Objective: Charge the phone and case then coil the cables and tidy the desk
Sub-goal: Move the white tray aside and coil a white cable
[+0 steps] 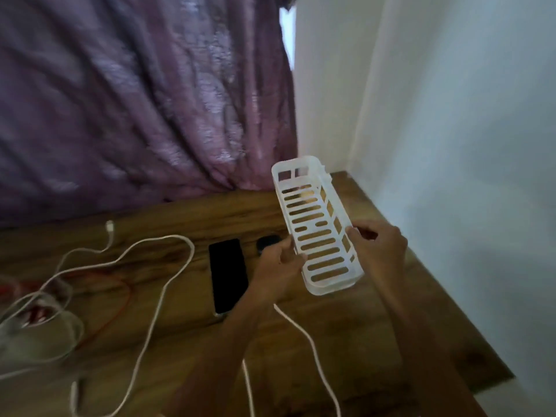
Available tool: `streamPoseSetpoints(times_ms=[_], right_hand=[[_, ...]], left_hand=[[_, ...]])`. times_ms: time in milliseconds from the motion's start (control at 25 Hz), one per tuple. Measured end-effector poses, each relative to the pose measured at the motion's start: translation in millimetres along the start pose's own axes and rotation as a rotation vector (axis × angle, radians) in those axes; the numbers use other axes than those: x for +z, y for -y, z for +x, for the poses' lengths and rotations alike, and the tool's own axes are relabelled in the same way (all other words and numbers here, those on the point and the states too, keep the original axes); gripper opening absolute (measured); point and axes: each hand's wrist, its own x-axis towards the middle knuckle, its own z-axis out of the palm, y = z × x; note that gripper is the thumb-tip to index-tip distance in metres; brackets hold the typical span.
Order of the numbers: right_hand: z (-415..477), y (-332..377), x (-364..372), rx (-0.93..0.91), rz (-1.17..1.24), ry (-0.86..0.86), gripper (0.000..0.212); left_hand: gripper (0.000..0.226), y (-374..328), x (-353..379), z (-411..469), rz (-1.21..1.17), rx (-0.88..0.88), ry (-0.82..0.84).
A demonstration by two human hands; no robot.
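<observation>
One white basket (320, 285), gripped by left hand (278, 261), right hand (379, 245)

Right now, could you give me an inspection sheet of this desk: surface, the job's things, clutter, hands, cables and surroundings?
Surface: wooden desk, set into a room corner.
Job's things: black phone lies flat, screen dark; small dark case beside it, partly hidden by the left hand.
Clutter: white slotted basket, held tilted over the desk.
Grips: left hand and right hand each grip a long side of the basket.
Cables: white cables sprawl uncoiled across the desk; an orange cable lies among them at the left; whether any is plugged in cannot be told.
Surroundings: purple curtain behind the desk, white wall to the right.
</observation>
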Motion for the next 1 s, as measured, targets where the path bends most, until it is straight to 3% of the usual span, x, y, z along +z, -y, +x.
streamPoseSetpoints(times_ms=[200, 360, 720, 1000], right_hand=[[-64.0, 43.9, 67.0, -0.073, 0.051, 0.128, 0.016], [-130.9, 61.9, 109.6, -0.150, 0.046, 0.147, 0.013], [-248.1, 53.9, 130.0, 0.044, -0.043, 0.103, 0.015], [-271.1, 38.0, 117.2, 0.033, -0.102, 0.041, 0.016]], left_hand=[[0.031, 13.2, -96.3, -67.3, 0.050, 0.051, -0.145], [0.019, 52.3, -158.4, -113.7, 0.081, -0.016, -0.221], [0.024, 93.7, -205.3, -189.8, 0.063, -0.122, -0.037], [0.031, 107.1, -193.2, -203.9, 0.084, -0.128, 0.068]])
